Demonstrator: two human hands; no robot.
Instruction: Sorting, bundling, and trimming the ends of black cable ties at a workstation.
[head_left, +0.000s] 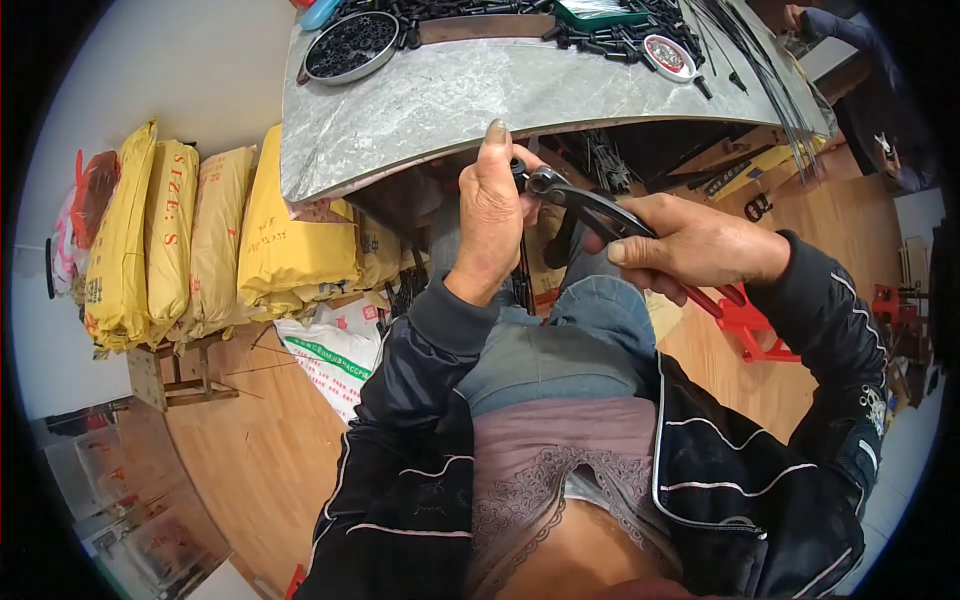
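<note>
My right hand [700, 240] is wrapped round a pair of pliers [598, 208] with dark metal arms and red grips. Their jaws point left, towards my left hand [490, 215]. The left hand is closed with its thumb pointing up, and pinches a small black piece [518, 172] right beside the jaws; most of that piece is hidden by the fingers. Both hands are over my lap, just in front of the near edge of the grey marbled table [430, 110]. On the table, loose black tubular parts [600, 46] lie in a heap.
A round tray [345, 76] of small black parts, a green container [600, 20] and a small round dish [672, 60] are on the table. Long thin rods [745, 50] overhang its right edge. Yellow sacks [125, 240] stand left; a red stool [748, 330] and another person [850, 30] are right.
</note>
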